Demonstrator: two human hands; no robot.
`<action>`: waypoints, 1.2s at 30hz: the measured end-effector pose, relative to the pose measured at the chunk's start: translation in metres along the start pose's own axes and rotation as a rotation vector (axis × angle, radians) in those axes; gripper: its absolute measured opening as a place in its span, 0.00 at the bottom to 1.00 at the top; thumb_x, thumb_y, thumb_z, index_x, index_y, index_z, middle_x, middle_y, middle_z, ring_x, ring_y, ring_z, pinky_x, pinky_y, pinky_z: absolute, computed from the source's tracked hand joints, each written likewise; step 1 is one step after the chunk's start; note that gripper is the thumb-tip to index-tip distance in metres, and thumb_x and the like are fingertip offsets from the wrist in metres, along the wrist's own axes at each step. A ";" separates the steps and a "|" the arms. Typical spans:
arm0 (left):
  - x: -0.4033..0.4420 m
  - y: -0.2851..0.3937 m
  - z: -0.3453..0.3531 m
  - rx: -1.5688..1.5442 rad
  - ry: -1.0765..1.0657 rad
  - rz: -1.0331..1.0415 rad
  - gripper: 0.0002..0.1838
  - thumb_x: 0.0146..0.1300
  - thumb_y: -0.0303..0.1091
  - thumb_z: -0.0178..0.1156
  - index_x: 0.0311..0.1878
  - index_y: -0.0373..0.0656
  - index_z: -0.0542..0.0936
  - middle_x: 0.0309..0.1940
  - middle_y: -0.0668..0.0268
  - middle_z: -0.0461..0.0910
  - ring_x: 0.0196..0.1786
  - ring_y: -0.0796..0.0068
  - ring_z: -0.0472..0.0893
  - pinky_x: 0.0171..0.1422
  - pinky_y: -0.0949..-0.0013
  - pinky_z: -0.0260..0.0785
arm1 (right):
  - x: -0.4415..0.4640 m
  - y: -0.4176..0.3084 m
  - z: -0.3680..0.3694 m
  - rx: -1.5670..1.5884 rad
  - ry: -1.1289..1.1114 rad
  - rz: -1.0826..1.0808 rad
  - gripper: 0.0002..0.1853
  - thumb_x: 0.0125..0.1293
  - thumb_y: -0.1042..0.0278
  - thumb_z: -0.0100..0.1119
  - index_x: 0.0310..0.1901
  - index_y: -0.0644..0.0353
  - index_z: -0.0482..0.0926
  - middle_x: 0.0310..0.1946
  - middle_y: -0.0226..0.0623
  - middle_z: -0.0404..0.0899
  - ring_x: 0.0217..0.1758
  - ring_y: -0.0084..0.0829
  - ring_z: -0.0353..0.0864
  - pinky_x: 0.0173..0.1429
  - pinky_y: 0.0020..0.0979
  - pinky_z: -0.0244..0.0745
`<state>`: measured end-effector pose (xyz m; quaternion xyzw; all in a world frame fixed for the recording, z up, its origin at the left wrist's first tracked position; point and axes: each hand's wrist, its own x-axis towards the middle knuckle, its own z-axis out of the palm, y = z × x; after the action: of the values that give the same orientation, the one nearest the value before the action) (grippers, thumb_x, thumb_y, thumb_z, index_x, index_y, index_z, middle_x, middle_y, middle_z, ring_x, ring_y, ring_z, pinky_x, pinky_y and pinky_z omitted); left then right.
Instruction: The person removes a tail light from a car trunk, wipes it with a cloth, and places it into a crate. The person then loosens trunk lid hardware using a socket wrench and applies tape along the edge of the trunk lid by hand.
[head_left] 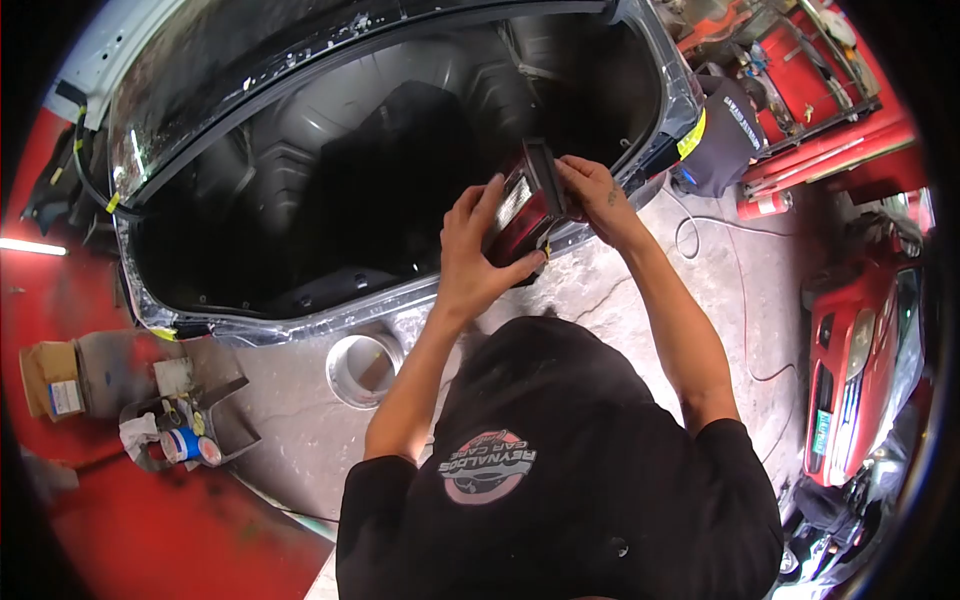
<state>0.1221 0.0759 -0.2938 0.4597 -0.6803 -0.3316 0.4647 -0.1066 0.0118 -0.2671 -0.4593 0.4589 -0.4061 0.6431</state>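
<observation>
Lamp unit point(517, 202), looks like a car tail light, sits between both palms, raised over the near sill point(285, 328) of the open trunk, right of the sill's middle and toward its right corner. Long axis points roughly away from the torso toward the trunk interior, tilted a bit; far end up by the index fingertips, near end by the left thumb. Gap between unit and sill: can't judge from this angle.

Left hand point(465, 250) is on the lens side: fingers bent and slightly apart along it, thumb across the near end, so the unit is clamped between them. Right hand point(602, 200) is on the opposite side, fingers bent in and pinching the dark rim point(543, 178); its thumb contact is hidden, can't tell where it presses. Neither hand is clearly nearer, both touch; left wraps more of the body, right only the edge.

Looks: red lens with a clear, bright band, glossy, set against a thick black flat-faced frame. Small yellow bit point(547, 248) shows at the near end by the left thumb tip, too small to identify. Underside is out of sight. Lens faces left, frame side faces right
</observation>
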 end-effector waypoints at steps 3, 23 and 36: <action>0.009 0.001 -0.005 0.052 -0.015 0.032 0.53 0.44 0.55 0.81 0.76 0.49 0.74 0.70 0.52 0.71 0.71 0.49 0.70 0.74 0.49 0.63 | 0.003 0.008 0.000 0.020 0.041 -0.002 0.14 0.81 0.53 0.57 0.39 0.53 0.81 0.22 0.17 0.70 0.20 0.11 0.63 0.23 0.19 0.53; 0.058 0.027 -0.039 0.520 -0.278 0.211 0.50 0.44 0.53 0.79 0.76 0.59 0.76 0.72 0.48 0.69 0.72 0.47 0.69 0.78 0.48 0.58 | 0.023 0.038 -0.021 0.393 -0.088 0.020 0.11 0.82 0.61 0.53 0.48 0.59 0.80 0.32 0.28 0.82 0.26 0.19 0.75 0.27 0.22 0.67; 0.053 0.046 -0.039 0.751 -0.170 0.497 0.51 0.39 0.46 0.82 0.74 0.65 0.75 0.74 0.51 0.64 0.73 0.44 0.66 0.73 0.42 0.58 | 0.033 0.045 -0.028 0.655 -0.222 0.006 0.19 0.82 0.61 0.52 0.63 0.63 0.79 0.58 0.40 0.85 0.60 0.34 0.85 0.67 0.39 0.81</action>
<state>0.1360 0.0416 -0.2222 0.3901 -0.8788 0.0228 0.2739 -0.1206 -0.0144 -0.3218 -0.2684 0.2326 -0.4775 0.8036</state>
